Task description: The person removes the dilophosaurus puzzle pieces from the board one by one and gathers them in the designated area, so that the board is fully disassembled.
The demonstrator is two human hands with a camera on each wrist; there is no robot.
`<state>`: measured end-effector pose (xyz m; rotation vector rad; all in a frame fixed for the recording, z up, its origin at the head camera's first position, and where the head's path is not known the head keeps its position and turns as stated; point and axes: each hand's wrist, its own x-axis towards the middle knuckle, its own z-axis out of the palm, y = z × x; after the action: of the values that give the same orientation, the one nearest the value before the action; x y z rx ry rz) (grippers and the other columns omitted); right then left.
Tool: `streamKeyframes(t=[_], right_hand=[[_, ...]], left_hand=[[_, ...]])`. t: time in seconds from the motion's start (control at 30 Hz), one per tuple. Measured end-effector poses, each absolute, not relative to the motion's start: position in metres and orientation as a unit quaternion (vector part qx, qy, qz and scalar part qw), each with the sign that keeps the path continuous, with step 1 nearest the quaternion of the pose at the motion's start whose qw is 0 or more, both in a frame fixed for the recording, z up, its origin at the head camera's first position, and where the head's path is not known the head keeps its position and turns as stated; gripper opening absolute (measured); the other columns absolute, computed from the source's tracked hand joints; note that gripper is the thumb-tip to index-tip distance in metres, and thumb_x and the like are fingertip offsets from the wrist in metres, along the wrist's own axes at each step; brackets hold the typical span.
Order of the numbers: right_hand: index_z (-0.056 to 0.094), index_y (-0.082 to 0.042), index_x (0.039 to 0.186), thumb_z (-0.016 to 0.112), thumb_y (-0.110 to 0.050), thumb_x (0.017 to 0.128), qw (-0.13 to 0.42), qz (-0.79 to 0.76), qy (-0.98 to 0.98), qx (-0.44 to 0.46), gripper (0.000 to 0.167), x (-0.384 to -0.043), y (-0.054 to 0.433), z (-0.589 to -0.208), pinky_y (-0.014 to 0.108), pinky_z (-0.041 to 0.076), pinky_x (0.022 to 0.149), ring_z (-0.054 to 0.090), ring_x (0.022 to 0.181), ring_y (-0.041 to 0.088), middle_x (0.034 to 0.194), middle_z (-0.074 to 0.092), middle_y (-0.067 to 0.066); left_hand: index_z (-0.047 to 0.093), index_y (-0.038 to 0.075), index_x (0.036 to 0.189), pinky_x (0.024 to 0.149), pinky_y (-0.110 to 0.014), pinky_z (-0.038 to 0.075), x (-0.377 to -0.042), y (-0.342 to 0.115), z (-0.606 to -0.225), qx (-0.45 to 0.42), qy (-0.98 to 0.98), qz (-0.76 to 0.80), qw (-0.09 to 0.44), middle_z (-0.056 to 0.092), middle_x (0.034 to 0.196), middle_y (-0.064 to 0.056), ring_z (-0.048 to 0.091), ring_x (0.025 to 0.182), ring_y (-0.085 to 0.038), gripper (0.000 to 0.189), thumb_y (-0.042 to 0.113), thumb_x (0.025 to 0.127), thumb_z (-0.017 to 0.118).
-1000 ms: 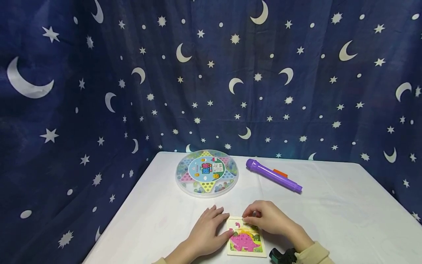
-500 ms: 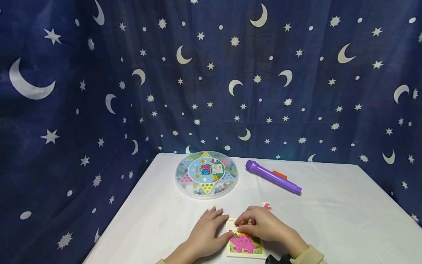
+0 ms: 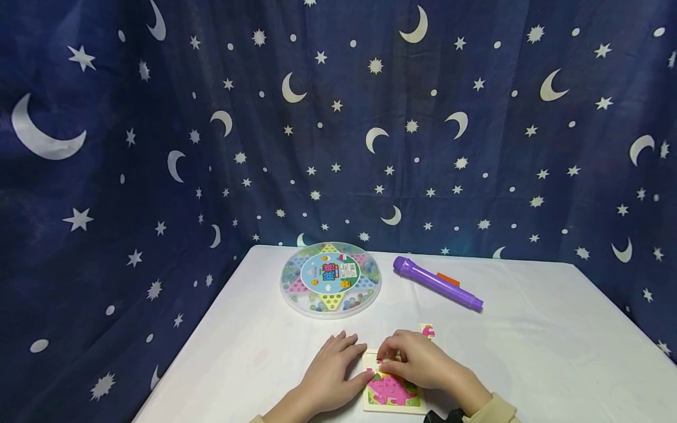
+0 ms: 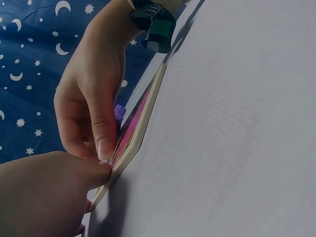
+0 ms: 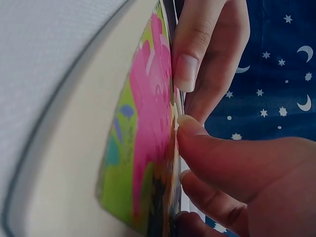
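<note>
Dark blue cloth (image 3: 338, 147) printed with moons and stars hangs behind and to the left of a white worktop (image 3: 539, 341). My landmark is the framed dinosaur puzzle (image 3: 392, 392), lying flat on the worktop between the two hands. I see the left hand (image 3: 333, 373) along its left side, fingers straight and spread, gripping nothing, thumb resting on the puzzle's edge. Over the puzzle's far part I have the right hand (image 3: 423, 359), its fingers curled toward the thumb, tips nearly together, pinching a small pink-marked piece (image 3: 379, 361); I can't tell whether that is clear of the frame. Just beyond the puzzle and to its right lies a loose pink piece (image 3: 428, 331). Well beyond the puzzle, to its left, I make out a round marble game box (image 3: 331, 282); beyond and slightly right, a purple toy microphone (image 3: 438, 284).
</note>
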<state>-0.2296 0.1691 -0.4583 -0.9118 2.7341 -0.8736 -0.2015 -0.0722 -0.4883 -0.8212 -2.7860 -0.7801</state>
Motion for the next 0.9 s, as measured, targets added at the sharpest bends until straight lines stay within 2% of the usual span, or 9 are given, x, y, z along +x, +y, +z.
streamKeyframes(t=[0.43,0.53,0.6,0.67,0.73,0.77,0.83,0.9], right_hand=[[0.072,-0.025,0.099,0.079,-0.027,0.092,0.07,-0.288,0.902,-0.315,0.01,-0.229,0.166,-0.458,0.024,0.045,0.063,0.05,0.072,0.004,0.083,0.054,-0.018],[0.072,-0.025,0.1,0.08,-0.026,0.091,0.077,-0.299,0.899,-0.311,0.012,-0.229,0.167,-0.458,0.025,0.046,0.063,0.05,0.072,0.004,0.083,0.055,-0.017],[0.072,-0.025,0.1,0.08,-0.025,0.091,0.08,-0.306,0.898,-0.307,0.013,-0.23,0.167,-0.459,0.025,0.046,0.064,0.051,0.073,0.004,0.083,0.056,-0.016],[0.071,-0.025,0.099,0.08,-0.025,0.091,0.083,-0.313,0.896,-0.302,0.013,-0.23,0.167,-0.46,0.024,0.046,0.064,0.051,0.073,0.004,0.083,0.057,-0.016],[0.071,-0.025,0.099,0.081,-0.024,0.09,0.084,-0.321,0.894,-0.3,0.013,-0.23,0.167,-0.461,0.025,0.046,0.064,0.051,0.073,0.004,0.082,0.057,-0.015],[0.071,-0.025,0.098,0.081,-0.024,0.09,0.083,-0.324,0.894,-0.299,0.013,-0.23,0.168,-0.462,0.025,0.046,0.065,0.051,0.073,0.004,0.082,0.057,-0.015],[0.071,-0.024,0.098,0.081,-0.022,0.089,0.082,-0.331,0.893,-0.295,0.013,-0.229,0.168,-0.463,0.025,0.046,0.066,0.052,0.074,0.004,0.082,0.058,-0.015],[0.072,-0.024,0.098,0.082,-0.02,0.089,0.081,-0.339,0.891,-0.291,0.014,-0.229,0.168,-0.464,0.025,0.046,0.067,0.052,0.075,0.005,0.082,0.058,-0.015]], left_hand=[[0.065,0.013,0.138,0.118,-0.056,0.031,-0.2,-0.073,-0.487,-0.271,-0.927,-0.254,0.057,0.057,0.145,-0.01,0.044,0.141,-0.036,0.057,0.055,0.1,0.058],[0.062,0.008,0.137,0.118,-0.054,0.033,-0.196,-0.072,-0.486,-0.258,-0.933,-0.236,0.079,0.059,0.143,-0.012,0.045,0.141,-0.036,0.061,0.055,0.098,0.061],[0.062,0.006,0.131,0.116,-0.051,0.036,-0.192,-0.07,-0.485,-0.253,-0.937,-0.215,0.113,0.063,0.133,-0.01,0.049,0.137,-0.035,0.059,0.053,0.096,0.065],[0.063,0.008,0.117,0.105,-0.042,0.048,-0.187,-0.068,-0.483,-0.257,-0.933,-0.199,0.156,0.065,0.114,-0.004,0.06,0.12,-0.026,0.047,0.049,0.094,0.071],[0.064,0.013,0.1,0.085,-0.03,0.056,-0.181,-0.065,-0.48,-0.286,-0.916,-0.189,0.21,0.062,0.094,0.005,0.064,0.095,-0.014,0.033,0.042,0.091,0.076],[0.064,0.016,0.093,0.075,-0.023,0.054,-0.179,-0.062,-0.478,-0.309,-0.903,-0.187,0.233,0.059,0.086,0.009,0.061,0.084,-0.007,0.027,0.039,0.089,0.078],[0.066,0.02,0.084,0.06,-0.012,0.045,-0.173,-0.058,-0.476,-0.36,-0.874,-0.183,0.268,0.055,0.077,0.015,0.051,0.068,0.002,0.02,0.032,0.085,0.081],[0.07,0.021,0.08,0.061,-0.007,0.044,-0.167,-0.055,-0.476,-0.412,-0.847,-0.173,0.289,0.06,0.074,0.016,0.054,0.067,0.005,0.015,0.028,0.082,0.084]])
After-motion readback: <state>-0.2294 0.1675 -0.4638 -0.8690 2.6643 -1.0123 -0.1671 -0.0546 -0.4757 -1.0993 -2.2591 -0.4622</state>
